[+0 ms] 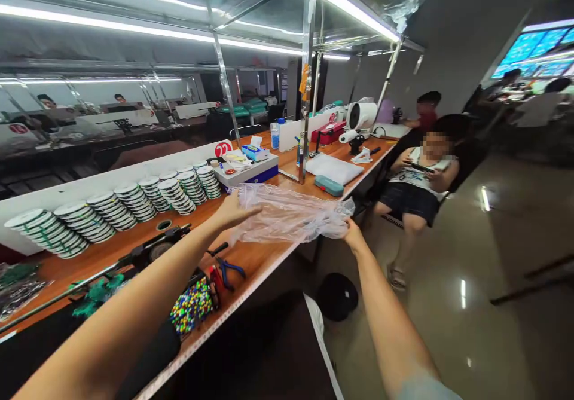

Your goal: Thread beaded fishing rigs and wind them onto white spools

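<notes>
A clear, crumpled plastic bag (287,211) stretches between my two hands over the front edge of the wooden bench. My left hand (232,210) grips its left end, the thumb lying along the film and the other fingers partly hidden. At the opposite end, my right hand (353,234) is closed on the gathered plastic. Below my left hand lie blue-handled pliers (231,271) and a container of multicoloured beads (192,304).
Several stacks of white spools (105,214) line the bench's back. A grey box (246,170) carries tissues and papers. Farther right are a teal case (329,185) and a white package (334,168). A seated person (421,179) holds a phone. A black stool (337,296) stands below.
</notes>
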Available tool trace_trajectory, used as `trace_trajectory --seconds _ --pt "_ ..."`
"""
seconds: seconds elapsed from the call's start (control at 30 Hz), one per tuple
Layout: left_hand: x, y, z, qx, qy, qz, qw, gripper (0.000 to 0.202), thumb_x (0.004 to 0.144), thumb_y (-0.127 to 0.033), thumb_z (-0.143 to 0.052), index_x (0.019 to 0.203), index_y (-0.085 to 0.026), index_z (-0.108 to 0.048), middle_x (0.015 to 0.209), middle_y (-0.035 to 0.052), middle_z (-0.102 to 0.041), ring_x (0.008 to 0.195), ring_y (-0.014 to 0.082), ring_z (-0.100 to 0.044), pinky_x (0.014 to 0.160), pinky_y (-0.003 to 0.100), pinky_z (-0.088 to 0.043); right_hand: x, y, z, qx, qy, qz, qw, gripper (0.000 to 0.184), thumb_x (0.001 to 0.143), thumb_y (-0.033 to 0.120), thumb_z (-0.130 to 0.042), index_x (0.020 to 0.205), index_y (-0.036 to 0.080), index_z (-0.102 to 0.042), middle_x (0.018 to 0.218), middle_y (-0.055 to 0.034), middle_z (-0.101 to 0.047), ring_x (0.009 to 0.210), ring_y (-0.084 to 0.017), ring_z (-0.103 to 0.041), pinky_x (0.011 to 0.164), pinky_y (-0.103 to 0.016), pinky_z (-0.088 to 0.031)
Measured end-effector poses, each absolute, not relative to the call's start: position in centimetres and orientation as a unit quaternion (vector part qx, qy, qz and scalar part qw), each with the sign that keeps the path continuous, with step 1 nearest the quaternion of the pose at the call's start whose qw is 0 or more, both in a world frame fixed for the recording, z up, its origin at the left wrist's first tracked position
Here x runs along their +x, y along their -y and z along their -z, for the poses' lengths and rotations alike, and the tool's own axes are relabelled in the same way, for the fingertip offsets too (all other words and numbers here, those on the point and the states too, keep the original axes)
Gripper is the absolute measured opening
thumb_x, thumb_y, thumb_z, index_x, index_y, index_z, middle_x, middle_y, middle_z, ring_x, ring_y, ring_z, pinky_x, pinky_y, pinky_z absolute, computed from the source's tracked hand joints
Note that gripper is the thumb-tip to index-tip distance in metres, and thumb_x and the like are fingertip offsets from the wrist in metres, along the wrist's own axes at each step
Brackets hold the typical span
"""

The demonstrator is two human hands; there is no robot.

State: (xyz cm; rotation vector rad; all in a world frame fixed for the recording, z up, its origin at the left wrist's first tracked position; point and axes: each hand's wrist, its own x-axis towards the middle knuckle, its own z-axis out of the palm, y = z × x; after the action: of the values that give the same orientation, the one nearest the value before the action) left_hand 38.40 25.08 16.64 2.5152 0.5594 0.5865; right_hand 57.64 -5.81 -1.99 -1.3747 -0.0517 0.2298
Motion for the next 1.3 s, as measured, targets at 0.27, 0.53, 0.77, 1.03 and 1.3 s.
trace_trajectory --seconds 0.27,0.53,0.77,1.03,1.3 --pt "39.7 -20.0 -12.0 0.955 -0.238 -0.092 0.151 0.076 0.076 -0.014 -0.069 0.145 -0.01 -0.04 0.128 0.0246 -0.065 0.121 0.0387 -0.061 0.1 0.044 -0.046 53.9 10.8 0.2 -0.643 -0.05 -0.199 0.738 0.035 0.102 0.045 -0.055 0.115 0.014 -0.062 0.096 -0.0049 -0.068 0.076 -0.016 -0.068 0.069 -0.033 -0.059" --pt "38.2 -21.5 -16.9 0.941 -0.254 -0.201 0.103 0.067 0.079 0.0 -0.049 0.144 -0.015 -0.042 0.118 0.0149 -0.071 0.113 0.0281 -0.065 0.097 0.036 -0.047 56.3 10.3 -3.0 -0.576 -0.061 -0.067 0.812 0.023 0.099 0.033 -0.063 0.111 0.013 -0.063 0.101 -0.0044 -0.066 0.079 -0.015 -0.066 0.067 -0.03 -0.058" --pt "37.4 -19.9 -21.6 0.927 -0.271 -0.237 0.106 0.068 0.073 -0.012 -0.068 0.137 -0.004 -0.048 0.127 0.0294 -0.062 0.123 0.0433 -0.056 0.098 0.052 -0.047 57.8 17.6 -10.5 -0.404 0.013 0.017 0.915 0.012 0.092 0.028 -0.059 0.084 0.02 -0.062 0.084 0.0023 -0.069 0.074 -0.014 -0.067 0.066 -0.026 -0.056" --pt "37.6 -5.0 -17.1 0.895 0.033 -0.252 0.367 0.097 0.062 -0.047 -0.085 0.145 -0.02 -0.042 0.157 0.0189 -0.036 0.149 0.0408 -0.023 0.122 0.058 -0.018 51.7 11.2 -19.3 -0.347 0.186 -0.061 0.917 0.018 0.076 0.031 -0.072 0.093 0.024 -0.07 0.094 -0.0003 -0.074 0.089 -0.02 -0.07 0.079 -0.036 -0.059" --pt "37.5 -11.3 -24.3 0.759 0.022 -0.18 0.625 0.041 0.092 -0.042 -0.056 0.122 -0.014 -0.057 0.112 0.0176 -0.072 0.102 0.0322 -0.071 0.092 0.05 -0.055 52.3 15.5 -21.5 -0.498 0.237 0.234 0.8 0.071 0.072 0.064 -0.076 0.127 0.024 -0.057 0.127 -0.0101 -0.063 0.122 -0.026 -0.058 0.103 -0.043 -0.046"
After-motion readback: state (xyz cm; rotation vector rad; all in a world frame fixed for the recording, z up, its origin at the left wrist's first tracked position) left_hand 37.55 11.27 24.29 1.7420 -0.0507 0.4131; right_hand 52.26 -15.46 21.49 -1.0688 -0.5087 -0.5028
